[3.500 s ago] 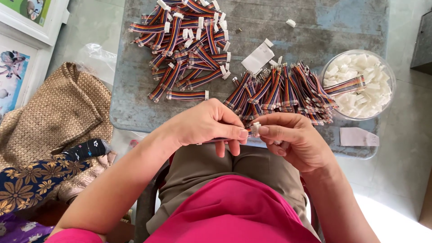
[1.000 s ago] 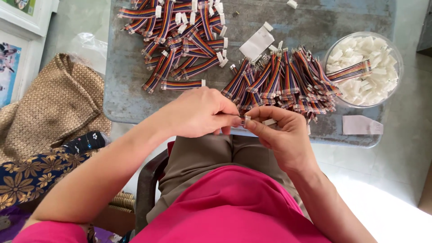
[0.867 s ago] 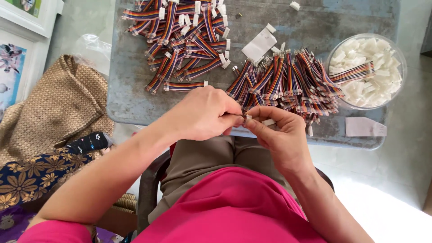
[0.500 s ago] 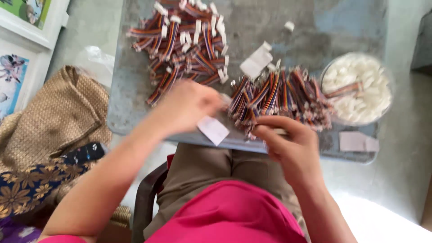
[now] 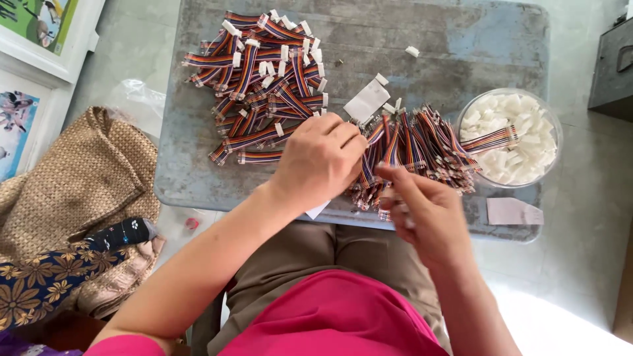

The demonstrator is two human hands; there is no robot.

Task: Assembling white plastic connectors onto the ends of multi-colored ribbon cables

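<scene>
Left hand [image 5: 320,161] has advanced onto unfinished multicoloured ribbon cables [image 5: 415,148]; grip hidden.
Right hand [image 5: 425,214] fingers pinch narrowly; finished white-plugged cables [image 5: 264,79] lie beyond.

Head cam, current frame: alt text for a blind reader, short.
Seen from above, a person's left hand reaches into a pile of multicoloured ribbon cables on a grey table, the right hand raised beside it. A second cable pile lies farther left, a bowl of white connectors right.

Rainbow ribbon cables [image 5: 422,148] — loose heap, mid-table, white connectors [image 5: 511,145] — bowlful, right
</scene>
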